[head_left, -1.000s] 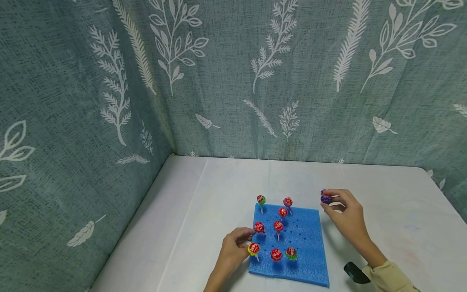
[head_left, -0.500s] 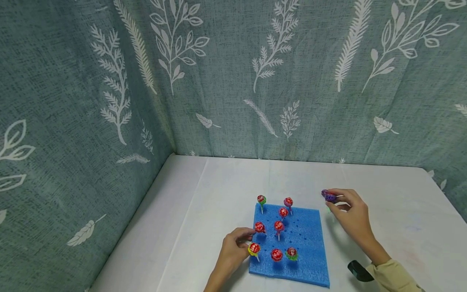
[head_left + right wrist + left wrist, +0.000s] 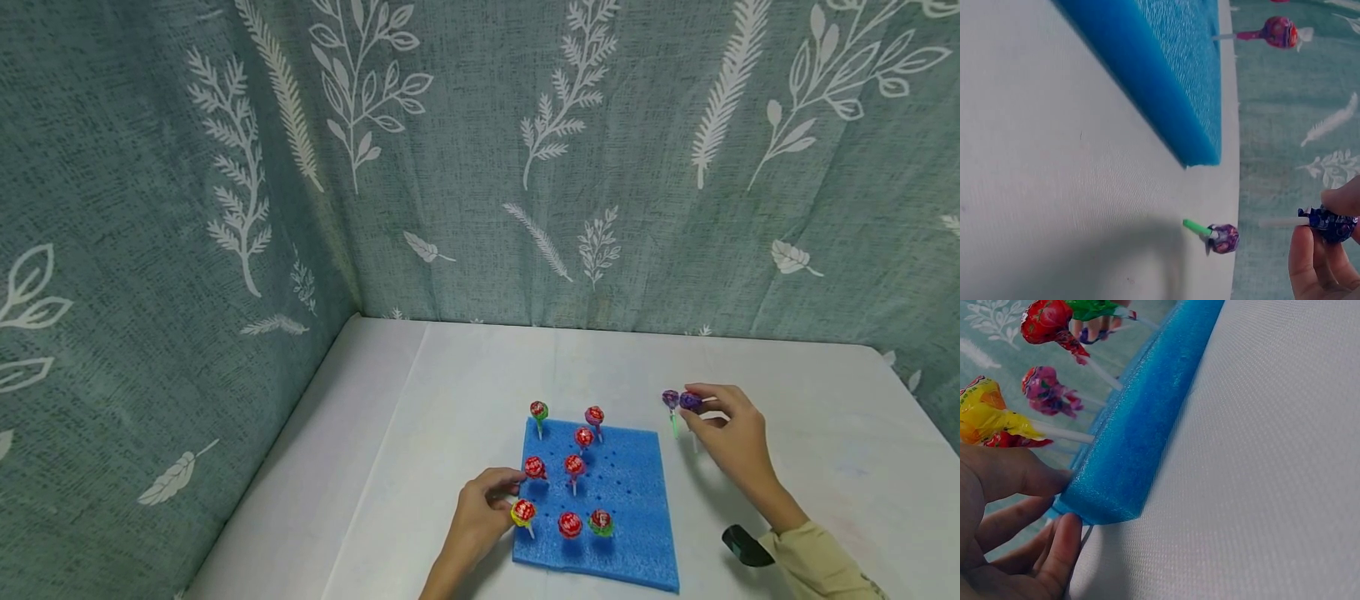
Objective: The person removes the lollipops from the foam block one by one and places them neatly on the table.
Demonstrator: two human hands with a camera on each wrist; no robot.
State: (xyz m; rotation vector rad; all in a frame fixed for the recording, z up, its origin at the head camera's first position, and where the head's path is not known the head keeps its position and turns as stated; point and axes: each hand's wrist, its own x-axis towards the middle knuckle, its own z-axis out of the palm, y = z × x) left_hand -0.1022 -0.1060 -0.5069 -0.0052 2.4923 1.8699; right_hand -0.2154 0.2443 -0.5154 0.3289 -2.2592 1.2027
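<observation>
A blue foam block with small holes lies on the white table. My left hand grips its left edge; thumb and fingers meet at the block's corner in the left wrist view. Lollipops stand upright in the foam, among them a yellow-wrapped one beside that hand, a red one and a green one. Right of the block, my right hand pinches a purple-blue lollipop by its wrapped head, its white stick free. Near it lies another purple lollipop with a green stick.
A black object sits at the right wrist by the sleeve. Behind the white table hangs a green curtain with a leaf pattern; it also covers the left side.
My right hand has moved a little to the right with the purple-blue lollipop, so the green-stick lollipop shows apart from it. My left hand stays at the foam block.
</observation>
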